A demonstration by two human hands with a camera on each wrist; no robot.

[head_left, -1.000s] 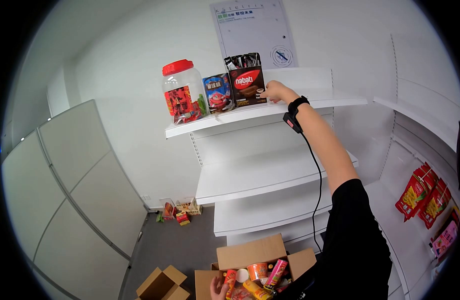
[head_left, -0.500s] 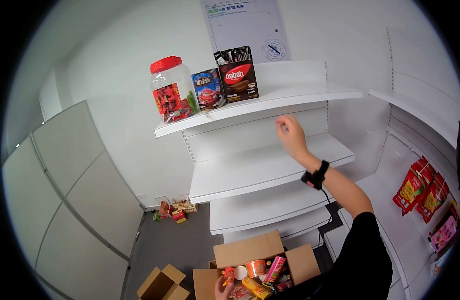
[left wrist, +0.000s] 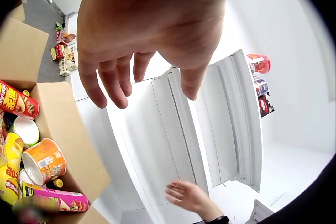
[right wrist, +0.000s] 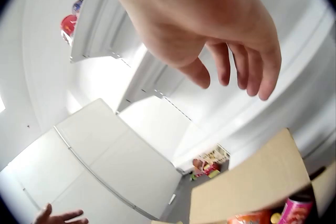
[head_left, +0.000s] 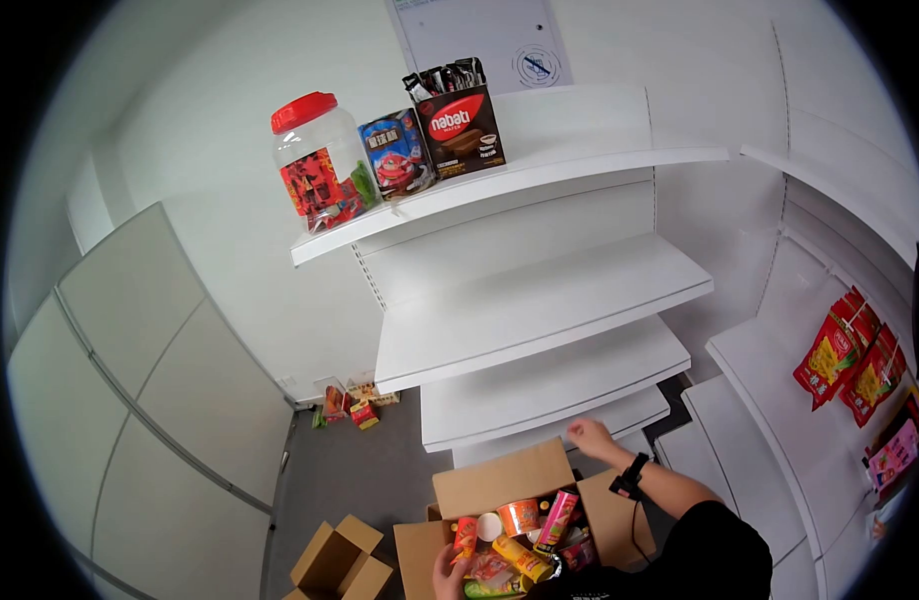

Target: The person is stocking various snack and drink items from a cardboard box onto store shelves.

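My left hand [head_left: 448,574] is at the left side of an open cardboard carton [head_left: 503,478], overlapping a red canister [head_left: 466,537] in the head view. Its fingers hang loosely bent and hold nothing in the left wrist view. Beyond the carton's back flap, my right hand [head_left: 592,440] is in the air, empty, with relaxed fingers in the right wrist view. Inside the carton lie an orange tub [head_left: 520,517], a pink tube [head_left: 557,522], a yellow canister [head_left: 522,558] and other snack packs. The top shelf bears a brown nabati wafer box [head_left: 465,135].
Beside the wafer box stand a blue snack box [head_left: 397,155] and a red-lidded clear jar [head_left: 325,170]. White shelves [head_left: 550,310] rise behind the carton. Red snack bags [head_left: 848,350] hang at right. A smaller open carton [head_left: 340,562] sits left on the floor.
My right hand has left the side of the wafer box on the top shelf and come down near the carton. The left hand has stayed by the red canister.
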